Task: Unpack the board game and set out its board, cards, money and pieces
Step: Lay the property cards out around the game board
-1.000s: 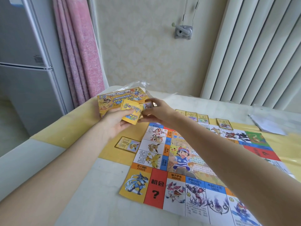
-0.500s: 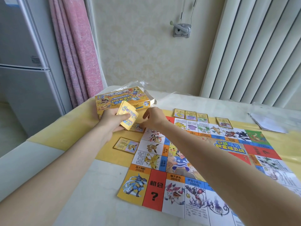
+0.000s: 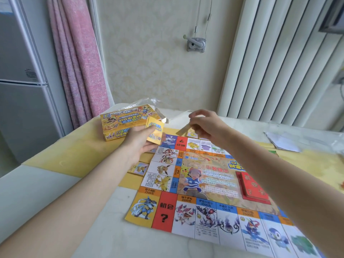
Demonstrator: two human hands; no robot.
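The colourful game board lies unfolded on the table. My left hand grips a yellow-backed stack of cards beside the board's far left corner. My right hand hovers above the board's far edge and pinches a single card, tilted edge-on. A red card stack sits on the board's centre. The yellow game box stands behind my left hand. One card lies on the table left of the board, partly hidden by my left forearm.
A yellow cloth covers part of the white table. Crumpled clear plastic wrap lies behind the box. White folded papers sit at the far right. A fridge and a pink curtain stand to the left.
My right hand has lifted from the board's far left corner and moved right with a card pinched in it. The view has tilted, showing more of the board's centre.
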